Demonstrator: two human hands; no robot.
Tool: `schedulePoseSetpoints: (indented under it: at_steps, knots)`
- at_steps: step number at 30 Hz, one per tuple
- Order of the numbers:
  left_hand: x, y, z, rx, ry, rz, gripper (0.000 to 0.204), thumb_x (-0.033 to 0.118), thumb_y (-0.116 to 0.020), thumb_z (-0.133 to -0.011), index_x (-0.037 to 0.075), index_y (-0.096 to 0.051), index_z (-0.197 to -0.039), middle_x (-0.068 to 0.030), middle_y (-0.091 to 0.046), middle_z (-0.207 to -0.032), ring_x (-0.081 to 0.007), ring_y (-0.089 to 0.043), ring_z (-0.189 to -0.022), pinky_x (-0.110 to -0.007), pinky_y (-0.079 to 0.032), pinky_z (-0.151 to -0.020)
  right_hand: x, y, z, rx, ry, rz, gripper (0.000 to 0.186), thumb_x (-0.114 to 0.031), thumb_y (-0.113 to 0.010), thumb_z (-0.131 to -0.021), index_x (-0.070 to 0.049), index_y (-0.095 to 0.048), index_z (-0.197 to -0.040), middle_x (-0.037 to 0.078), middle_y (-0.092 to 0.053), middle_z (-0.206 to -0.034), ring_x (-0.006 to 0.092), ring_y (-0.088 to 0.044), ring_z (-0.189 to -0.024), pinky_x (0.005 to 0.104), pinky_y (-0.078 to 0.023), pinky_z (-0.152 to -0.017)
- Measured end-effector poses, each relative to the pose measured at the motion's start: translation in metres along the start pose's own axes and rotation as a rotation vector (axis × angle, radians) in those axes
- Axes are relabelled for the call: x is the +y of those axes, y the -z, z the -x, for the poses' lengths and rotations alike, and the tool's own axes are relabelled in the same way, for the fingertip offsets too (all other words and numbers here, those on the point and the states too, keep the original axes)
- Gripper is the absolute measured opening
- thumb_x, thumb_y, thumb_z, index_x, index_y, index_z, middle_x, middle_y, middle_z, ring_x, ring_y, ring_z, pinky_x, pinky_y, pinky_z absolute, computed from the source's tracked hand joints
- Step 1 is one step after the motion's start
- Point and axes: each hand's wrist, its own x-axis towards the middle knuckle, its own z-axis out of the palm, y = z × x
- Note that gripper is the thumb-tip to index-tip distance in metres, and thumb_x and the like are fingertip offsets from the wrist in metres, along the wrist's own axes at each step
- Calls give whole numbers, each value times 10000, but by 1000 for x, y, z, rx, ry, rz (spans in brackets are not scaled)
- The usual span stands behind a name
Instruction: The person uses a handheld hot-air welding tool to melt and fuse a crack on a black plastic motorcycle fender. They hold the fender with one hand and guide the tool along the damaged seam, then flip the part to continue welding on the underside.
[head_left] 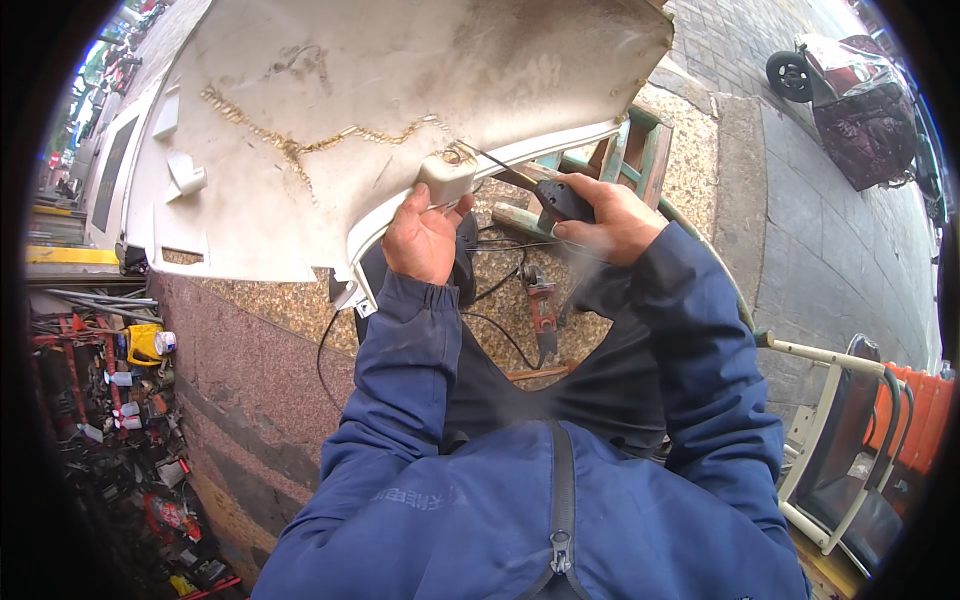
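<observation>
A large off-white plastic panel lies across the upper part of the view. A rough yellowish bead of melted plastic runs over it in a branching line. My left hand grips a small boxy projection at the panel's near edge, fingers and thumb on its sides. In my right hand is a soldering iron with a black handle. Its thin shaft points left, and the tip is at the top of the projection, by a brownish spot. Faint smoke hangs near my right wrist.
A worn greenish wooden stool stands beneath the panel. A red angle grinder and black cables lie on the ground between my legs. Tools and parts crowd the left. A metal-framed chair is at right; a covered vehicle stands farther off.
</observation>
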Motion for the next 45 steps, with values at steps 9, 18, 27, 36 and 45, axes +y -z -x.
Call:
schedulePoseSetpoints:
  at_steps: [9,18,27,36,45]
  knots:
    - [0,-3,0,15,-7,-19,495,227,-570,-971,-21,-483,-1391,-179,-570,-1367,-331,-559,-1241,-509,-493,-968,-2,-6,1,6,21,70,570,-165,-762,-868,-9,-542,-1370,187,-702,-1110,262,-683,-1028,366,-518,-913]
    - [0,-7,2,26,-20,-30,496,226,-576,-965,-24,-485,-1384,-183,-571,-1359,-327,-558,-1235,-510,-485,-963,-1,-6,1,19,-15,28,561,-163,-766,-866,-11,-548,-1361,179,-703,-1113,255,-682,-1016,364,-519,-902]
    - [-6,6,-2,-25,-28,24,476,210,-553,-972,-32,-477,-1375,-172,-571,-1358,-324,-560,-1229,-506,-492,-966,7,-9,4,19,110,0,556,-183,-773,-861,-8,-555,-1341,184,-699,-1067,256,-681,-973,372,-524,-881]
    - [-11,3,2,-27,-8,-57,378,256,-540,-986,58,-594,-1304,-98,-649,-1304,-260,-600,-1209,-477,-488,-975,6,-11,11,108,51,0,562,-238,-780,-808,-16,-589,-1287,236,-693,-1035,377,-684,-975,420,-525,-872]
    - [-16,3,2,34,-40,-31,354,185,-551,-986,99,-557,-1330,-88,-613,-1346,-257,-588,-1226,-502,-500,-947,20,-30,36,211,-53,-150,426,-238,-740,-859,22,-607,-1169,152,-666,-887,239,-633,-814,380,-509,-774]
